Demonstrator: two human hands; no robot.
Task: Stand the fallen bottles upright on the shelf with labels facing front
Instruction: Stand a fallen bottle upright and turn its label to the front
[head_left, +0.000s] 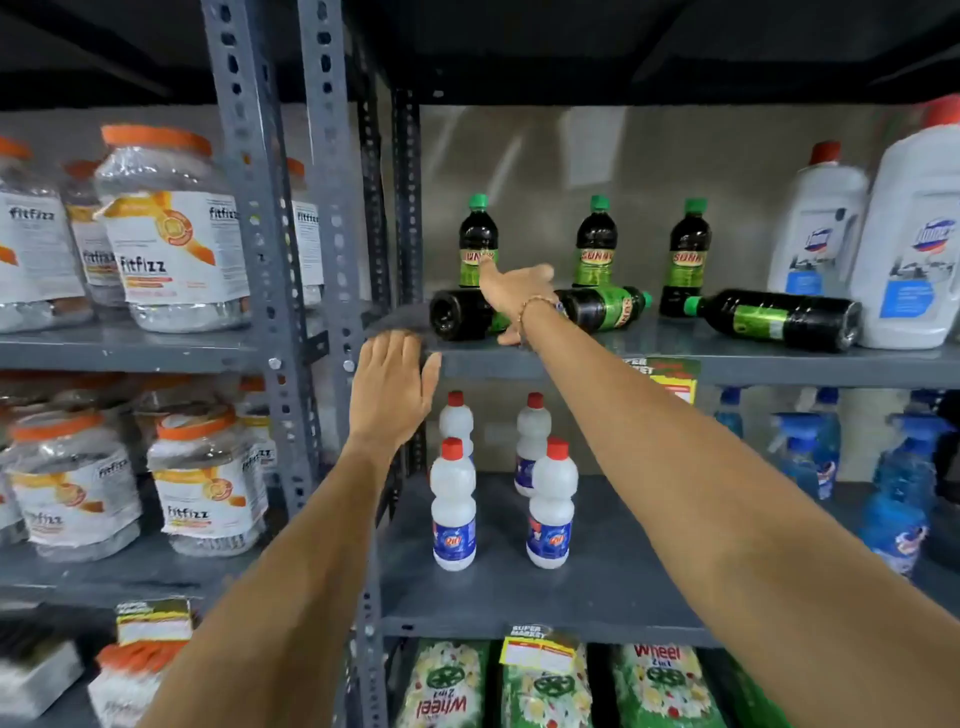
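Note:
Three dark bottles with green caps and green labels stand at the back of the grey upper shelf (727, 364): left (477, 239), middle (596, 239) and right (688, 249). Three more lie on their sides in front: one at the left (457, 314) with its base toward me, one in the middle (605, 306), one at the right (774, 318). My right hand (514, 293) reaches over the left fallen bottle, fingers apart, one fingertip at the back-left bottle's label. My left hand (389, 389) rests flat and open at the shelf's front-left edge.
Large white jugs (914, 249) with red caps stand at the shelf's right end. Grey slotted uprights (249, 208) stand to the left, with orange-lidded jars (171, 228) beyond. Small white bottles (453, 509) and blue spray bottles (904, 467) fill the shelf below.

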